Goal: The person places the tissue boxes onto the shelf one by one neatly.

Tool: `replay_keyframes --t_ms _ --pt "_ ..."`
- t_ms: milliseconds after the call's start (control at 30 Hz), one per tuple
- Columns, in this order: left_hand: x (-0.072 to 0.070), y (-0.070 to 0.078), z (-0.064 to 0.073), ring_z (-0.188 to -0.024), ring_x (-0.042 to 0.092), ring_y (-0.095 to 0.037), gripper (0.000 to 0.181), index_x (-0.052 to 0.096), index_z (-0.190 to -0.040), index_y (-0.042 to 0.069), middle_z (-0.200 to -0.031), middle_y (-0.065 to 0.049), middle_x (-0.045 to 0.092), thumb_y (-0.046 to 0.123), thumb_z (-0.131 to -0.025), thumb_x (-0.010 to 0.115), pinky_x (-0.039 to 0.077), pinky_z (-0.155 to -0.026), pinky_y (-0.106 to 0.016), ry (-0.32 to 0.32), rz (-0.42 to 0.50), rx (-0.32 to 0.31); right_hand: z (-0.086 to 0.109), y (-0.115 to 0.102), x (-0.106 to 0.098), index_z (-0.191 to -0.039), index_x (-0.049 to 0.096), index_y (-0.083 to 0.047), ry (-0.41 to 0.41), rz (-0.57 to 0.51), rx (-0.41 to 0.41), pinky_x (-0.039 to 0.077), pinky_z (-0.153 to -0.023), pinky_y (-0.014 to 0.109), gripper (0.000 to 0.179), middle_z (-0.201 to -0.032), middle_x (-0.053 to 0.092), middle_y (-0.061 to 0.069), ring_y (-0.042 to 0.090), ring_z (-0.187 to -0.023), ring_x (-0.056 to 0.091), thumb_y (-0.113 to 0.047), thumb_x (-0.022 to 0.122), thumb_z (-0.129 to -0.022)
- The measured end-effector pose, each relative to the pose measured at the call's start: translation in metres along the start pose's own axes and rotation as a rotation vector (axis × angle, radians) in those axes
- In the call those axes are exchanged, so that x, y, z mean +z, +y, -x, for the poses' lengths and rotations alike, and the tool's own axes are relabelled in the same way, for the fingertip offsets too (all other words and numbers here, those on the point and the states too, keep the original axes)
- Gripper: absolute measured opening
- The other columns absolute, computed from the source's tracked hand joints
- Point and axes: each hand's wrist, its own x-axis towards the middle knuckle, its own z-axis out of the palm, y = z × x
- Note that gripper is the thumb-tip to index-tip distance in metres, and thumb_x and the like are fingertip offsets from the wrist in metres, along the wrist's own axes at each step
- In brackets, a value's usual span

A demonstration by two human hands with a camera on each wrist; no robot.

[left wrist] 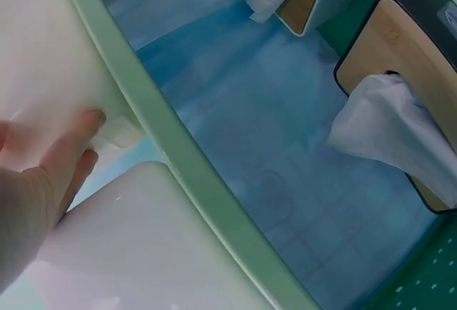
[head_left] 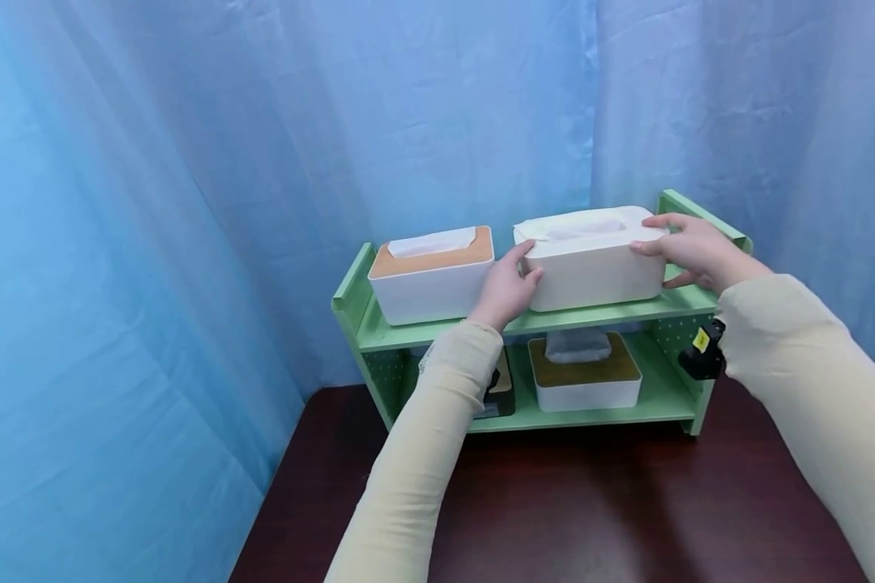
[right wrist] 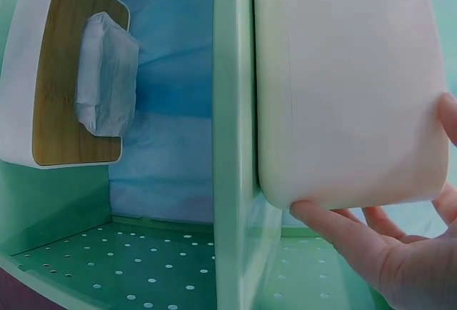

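A plain white tissue box (head_left: 591, 271), a white tissue along its top, sits at the right of the green rack's upper shelf (head_left: 554, 320). My left hand (head_left: 506, 287) holds its left end, with fingers (left wrist: 71, 146) against the side near the corner. At the opposite end my right hand (head_left: 700, 253) grips the box, some fingers over the top and others lower on the end face (right wrist: 357, 201). Whether the base fully touches the shelf, I cannot tell. Left of my left hand stands a white tissue box with a wooden lid (head_left: 430, 283).
On the lower shelf, another wooden-lidded white tissue box (head_left: 591, 393) stands right of a dark tissue box with a light wooden top (left wrist: 400, 46), partly hidden by my left arm. Green side panels (head_left: 703, 219) bound the rack. It stands on a dark table (head_left: 554, 502) before blue curtains (head_left: 445, 105).
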Motion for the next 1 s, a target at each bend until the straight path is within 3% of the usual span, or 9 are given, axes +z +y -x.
replay_keyframes --t_ms 267,433,733,1000 --pt "0.008 -0.003 0.000 -0.131 0.045 -0.017 0.052 0.040 -0.145 0.026 -0.144 -0.002 0.048 0.016 -0.096 0.055 0.041 -0.103 -0.033 0.036 0.018 -0.008 0.000 0.003 0.005 -0.153 0.004 -0.007 0.060 0.000 -0.010 0.040 -0.095 0.060 0.082 -0.154 0.005 0.030 0.050 -0.137 0.020 -0.043 0.050 -0.095" --pt "0.010 -0.007 0.001 -0.134 0.041 -0.018 0.057 0.033 -0.148 0.025 -0.148 -0.002 0.042 0.016 -0.097 0.054 0.039 -0.105 -0.034 0.036 0.057 0.006 -0.003 0.007 0.008 -0.152 0.005 -0.005 0.073 0.010 -0.042 0.039 -0.095 0.061 0.083 -0.152 0.007 0.033 0.051 -0.135 0.023 -0.045 0.050 -0.094" --pt "0.011 -0.014 0.004 -0.131 0.046 -0.026 0.060 0.027 -0.151 0.023 -0.152 -0.004 0.035 0.019 -0.097 0.053 0.044 -0.101 -0.037 0.027 0.142 0.030 -0.007 0.012 0.012 -0.152 0.002 -0.004 0.066 0.054 -0.100 0.039 -0.094 0.063 0.083 -0.149 0.015 0.036 0.053 -0.132 0.026 -0.046 0.046 -0.096" --pt "0.005 -0.014 0.007 -0.130 0.047 -0.027 0.058 0.029 -0.150 0.023 -0.149 -0.007 0.039 0.021 -0.097 0.053 0.045 -0.099 -0.038 0.037 0.240 0.024 -0.002 0.020 0.012 -0.153 0.001 -0.011 0.164 0.046 -0.178 0.041 -0.092 0.062 0.086 -0.151 0.012 0.033 0.053 -0.131 0.029 -0.049 0.049 -0.093"
